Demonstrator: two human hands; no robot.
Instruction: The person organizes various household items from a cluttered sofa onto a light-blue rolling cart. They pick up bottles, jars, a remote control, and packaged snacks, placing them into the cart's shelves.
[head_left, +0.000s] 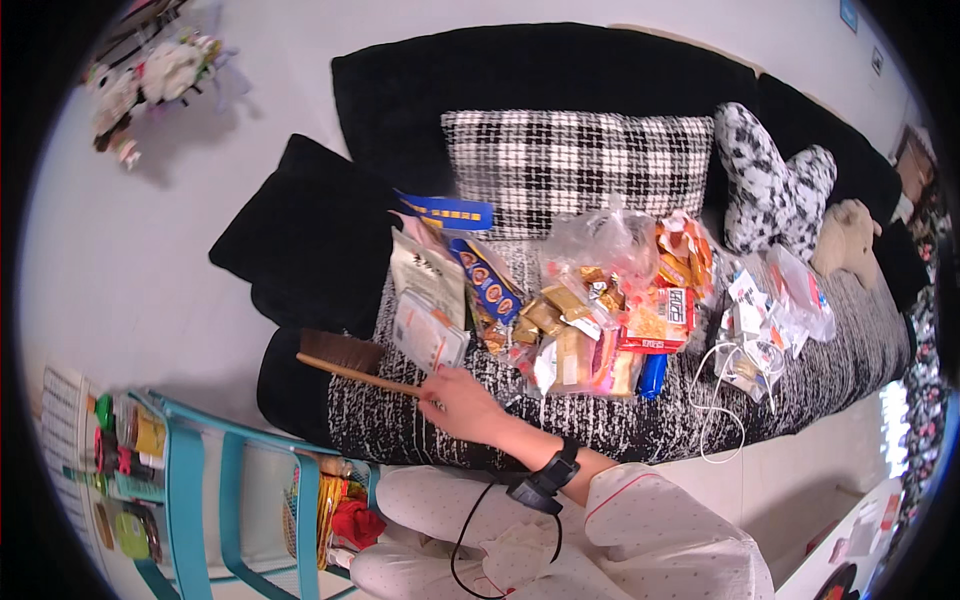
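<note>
My right hand (463, 406) grips the end of the wooden handle of a long soft-bristled brush (341, 358). The brush points left over the sofa's left end, its dark bristles facing up toward a black cushion (307, 217). Just above the hand lies a clear-and-white packet (427, 330), overlapping a pale pouch (431, 274). Beside them rests a blue snack packet (486, 281). A black device (547, 480) with a cable is strapped on my right wrist. My left hand is out of view.
Several snacks and plastic bags (600, 232) cover the middle of the sofa (585, 431). A white cable (705, 405) hangs over its front edge. A checked cushion (577, 165) and plush toy (847, 240) sit behind. A teal rack (187, 502) stands at lower left.
</note>
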